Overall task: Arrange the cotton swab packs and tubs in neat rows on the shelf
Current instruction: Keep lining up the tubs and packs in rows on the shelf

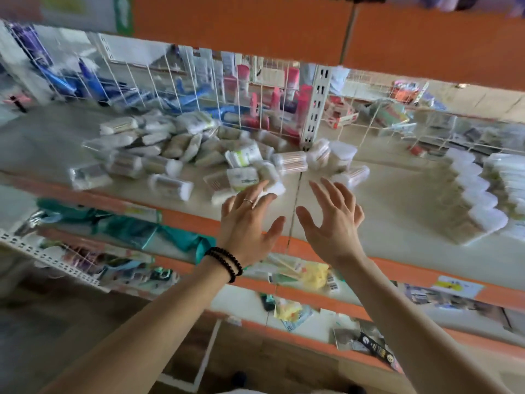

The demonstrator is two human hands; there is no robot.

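Observation:
A loose heap of cotton swab packs (pixel 159 149) lies across the left and middle of the beige shelf (pixel 383 211). Clear tubs (pixel 289 162) lie tipped over near the middle, behind my hands. At the right, tubs with white lids (pixel 480 206) stand in a neat row running front to back. My left hand (pixel 247 223), with a ring and black bead bracelets, hovers open at the shelf's front edge, fingertips next to a green-labelled pack (pixel 244 180). My right hand (pixel 332 220) is open beside it, fingers spread, close to a fallen tub (pixel 352 174). The picture is motion-blurred.
A white wire grid (pixel 199 89) backs the shelf, with blue and red products behind it. A white upright post (pixel 315 106) stands at the back middle. An orange shelf front (pixel 241 27) hangs overhead. Lower orange-edged shelves (pixel 341 302) hold mixed small goods.

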